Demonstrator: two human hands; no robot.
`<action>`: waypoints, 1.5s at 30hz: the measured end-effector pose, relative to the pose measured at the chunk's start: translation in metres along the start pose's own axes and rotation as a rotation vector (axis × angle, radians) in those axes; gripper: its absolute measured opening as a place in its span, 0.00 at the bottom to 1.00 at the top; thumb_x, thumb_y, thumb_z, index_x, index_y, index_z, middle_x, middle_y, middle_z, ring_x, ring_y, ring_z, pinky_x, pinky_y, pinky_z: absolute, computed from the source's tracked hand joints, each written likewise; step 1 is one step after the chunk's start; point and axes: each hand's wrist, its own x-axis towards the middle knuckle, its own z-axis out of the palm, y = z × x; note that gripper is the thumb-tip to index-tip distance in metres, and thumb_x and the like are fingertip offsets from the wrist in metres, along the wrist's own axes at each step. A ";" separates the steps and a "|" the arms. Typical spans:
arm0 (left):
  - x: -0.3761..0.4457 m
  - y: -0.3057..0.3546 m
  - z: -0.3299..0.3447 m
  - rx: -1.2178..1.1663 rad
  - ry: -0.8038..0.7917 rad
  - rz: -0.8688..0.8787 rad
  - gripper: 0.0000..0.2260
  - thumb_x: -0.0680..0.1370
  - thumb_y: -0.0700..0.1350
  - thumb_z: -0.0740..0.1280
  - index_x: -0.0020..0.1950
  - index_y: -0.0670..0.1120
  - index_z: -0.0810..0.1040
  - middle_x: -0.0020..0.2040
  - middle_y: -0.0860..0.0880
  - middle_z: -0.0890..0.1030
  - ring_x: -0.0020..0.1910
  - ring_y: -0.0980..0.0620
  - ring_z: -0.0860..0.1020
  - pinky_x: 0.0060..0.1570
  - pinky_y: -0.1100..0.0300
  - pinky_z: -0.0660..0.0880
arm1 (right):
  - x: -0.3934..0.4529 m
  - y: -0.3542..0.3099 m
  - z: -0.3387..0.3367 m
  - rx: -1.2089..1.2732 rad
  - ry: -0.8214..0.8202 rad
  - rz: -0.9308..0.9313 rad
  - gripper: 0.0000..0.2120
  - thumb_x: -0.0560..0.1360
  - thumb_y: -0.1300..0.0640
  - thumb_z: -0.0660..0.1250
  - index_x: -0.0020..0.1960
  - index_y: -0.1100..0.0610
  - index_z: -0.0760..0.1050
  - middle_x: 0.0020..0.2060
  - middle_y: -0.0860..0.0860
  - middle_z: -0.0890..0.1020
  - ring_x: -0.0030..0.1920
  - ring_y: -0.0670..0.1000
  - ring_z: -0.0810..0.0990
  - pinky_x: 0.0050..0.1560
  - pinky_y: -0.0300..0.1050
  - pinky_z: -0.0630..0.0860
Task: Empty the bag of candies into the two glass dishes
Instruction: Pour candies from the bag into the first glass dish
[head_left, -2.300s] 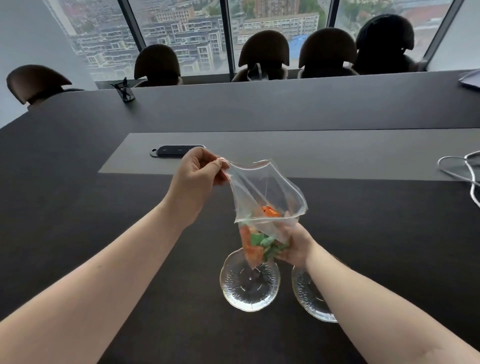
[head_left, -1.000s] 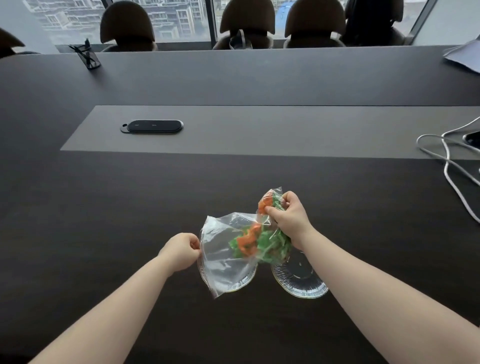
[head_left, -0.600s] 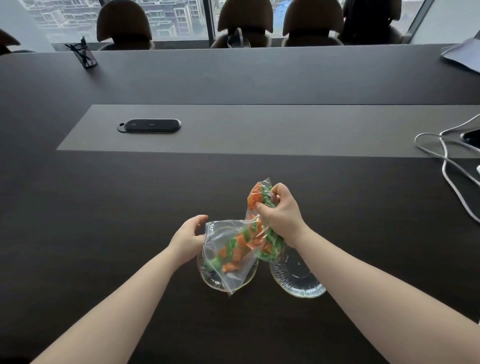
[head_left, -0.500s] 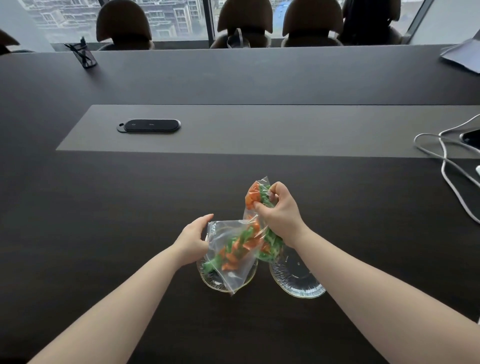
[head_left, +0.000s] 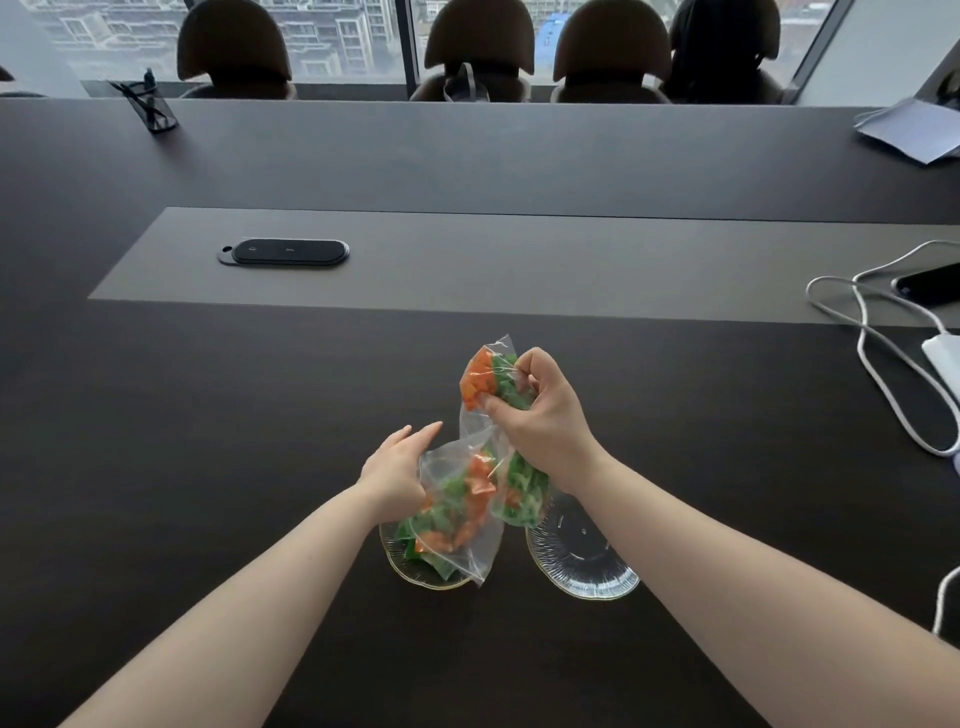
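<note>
Both bare forearms reach in from the lower corners and converge near the middle. The right hand (head_left: 545, 421) sits higher, toward 12 o'clock from the left, knuckles up, its fingers (head_left: 524, 364) curled into a tight fist with the thumb pressed in from the 9 o'clock side. The left hand (head_left: 395, 470) lies lower at its 8 o'clock, palm turned rightward, fingers extended and loosely spread toward 1 o'clock, not clenched.
</note>
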 end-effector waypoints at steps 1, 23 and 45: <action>0.001 0.001 0.000 -0.005 -0.008 0.005 0.35 0.71 0.39 0.63 0.73 0.63 0.55 0.77 0.50 0.59 0.78 0.53 0.50 0.73 0.53 0.59 | 0.000 -0.002 0.001 0.005 -0.001 -0.009 0.18 0.69 0.61 0.73 0.38 0.56 0.62 0.33 0.51 0.67 0.33 0.48 0.66 0.36 0.43 0.68; -0.004 -0.006 -0.042 -0.059 0.191 -0.017 0.15 0.67 0.45 0.65 0.28 0.66 0.76 0.44 0.51 0.83 0.45 0.53 0.79 0.52 0.55 0.77 | 0.008 -0.021 -0.010 -0.047 0.099 -0.157 0.22 0.69 0.64 0.73 0.35 0.50 0.59 0.32 0.45 0.63 0.30 0.41 0.64 0.32 0.31 0.66; -0.016 0.053 -0.065 -0.079 0.196 0.164 0.08 0.70 0.38 0.69 0.38 0.51 0.80 0.35 0.59 0.79 0.36 0.59 0.76 0.38 0.76 0.68 | 0.005 0.031 -0.074 0.078 0.327 0.231 0.18 0.70 0.60 0.72 0.39 0.54 0.61 0.36 0.50 0.68 0.36 0.50 0.68 0.37 0.44 0.69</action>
